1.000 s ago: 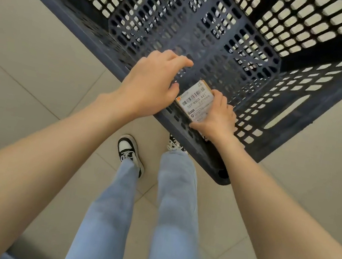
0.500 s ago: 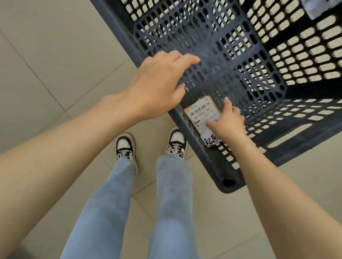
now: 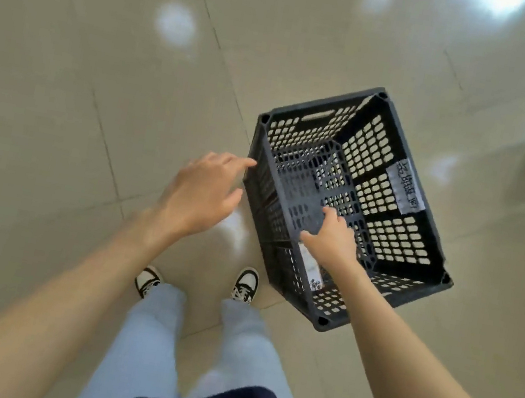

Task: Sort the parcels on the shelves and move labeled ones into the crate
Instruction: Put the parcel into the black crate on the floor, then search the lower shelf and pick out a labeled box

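One parcel [image 3: 310,269] lay inside the crate [image 3: 413,286]; right hand [image 3: 334,238] open above it; left hand [image 3: 203,192] open, empty; shelves out of view.

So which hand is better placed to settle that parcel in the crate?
Right. The right hand is already inside the crate, directly over the parcel. The left hand hovers open outside the crate's near wall.

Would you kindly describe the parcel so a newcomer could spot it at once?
Find the black slatted crate on the tiled floor. Inside, against its near wall, the parcel lies just below the right hand. It is the only white thing on the crate's bottom.
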`<action>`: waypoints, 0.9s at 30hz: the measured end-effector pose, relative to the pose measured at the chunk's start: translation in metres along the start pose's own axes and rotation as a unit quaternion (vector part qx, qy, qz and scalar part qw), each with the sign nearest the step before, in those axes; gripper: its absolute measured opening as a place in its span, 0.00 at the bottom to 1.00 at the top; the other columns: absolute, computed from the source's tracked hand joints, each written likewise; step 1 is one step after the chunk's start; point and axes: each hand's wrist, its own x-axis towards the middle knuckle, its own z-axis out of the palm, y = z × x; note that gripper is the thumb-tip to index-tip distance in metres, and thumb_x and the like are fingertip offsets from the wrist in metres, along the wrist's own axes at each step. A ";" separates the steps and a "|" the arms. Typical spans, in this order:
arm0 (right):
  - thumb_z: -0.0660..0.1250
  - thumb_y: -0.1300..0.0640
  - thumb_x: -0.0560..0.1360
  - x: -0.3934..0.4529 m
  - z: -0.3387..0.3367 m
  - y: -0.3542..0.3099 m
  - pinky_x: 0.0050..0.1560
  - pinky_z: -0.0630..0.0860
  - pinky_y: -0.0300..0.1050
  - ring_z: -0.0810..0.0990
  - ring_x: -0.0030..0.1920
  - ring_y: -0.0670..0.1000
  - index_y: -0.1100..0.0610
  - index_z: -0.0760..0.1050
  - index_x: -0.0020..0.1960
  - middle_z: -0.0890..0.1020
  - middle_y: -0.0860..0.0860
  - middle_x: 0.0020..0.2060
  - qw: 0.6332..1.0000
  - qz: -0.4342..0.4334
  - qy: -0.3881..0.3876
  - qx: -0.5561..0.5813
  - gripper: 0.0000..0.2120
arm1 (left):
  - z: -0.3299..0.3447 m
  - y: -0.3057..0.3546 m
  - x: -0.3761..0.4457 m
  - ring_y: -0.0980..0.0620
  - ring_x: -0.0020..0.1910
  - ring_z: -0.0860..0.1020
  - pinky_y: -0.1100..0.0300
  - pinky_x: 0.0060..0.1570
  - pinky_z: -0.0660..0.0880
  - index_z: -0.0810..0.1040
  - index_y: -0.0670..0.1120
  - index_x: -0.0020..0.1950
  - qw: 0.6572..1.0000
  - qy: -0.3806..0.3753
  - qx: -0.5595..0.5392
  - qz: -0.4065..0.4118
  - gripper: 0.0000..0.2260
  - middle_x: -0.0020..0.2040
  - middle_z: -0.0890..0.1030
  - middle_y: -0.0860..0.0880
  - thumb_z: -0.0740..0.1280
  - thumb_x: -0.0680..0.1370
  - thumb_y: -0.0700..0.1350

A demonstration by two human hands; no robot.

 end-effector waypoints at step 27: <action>0.64 0.51 0.74 -0.252 0.141 -0.668 0.62 0.66 0.52 0.68 0.64 0.61 0.54 0.55 0.75 0.69 0.57 0.66 0.755 -0.614 0.034 -0.225 0.32 | -0.351 -0.377 -0.340 0.45 0.63 0.71 0.48 0.61 0.68 0.68 0.50 0.69 0.822 0.416 -0.037 -0.387 0.19 0.63 0.74 0.47 0.62 0.78 0.44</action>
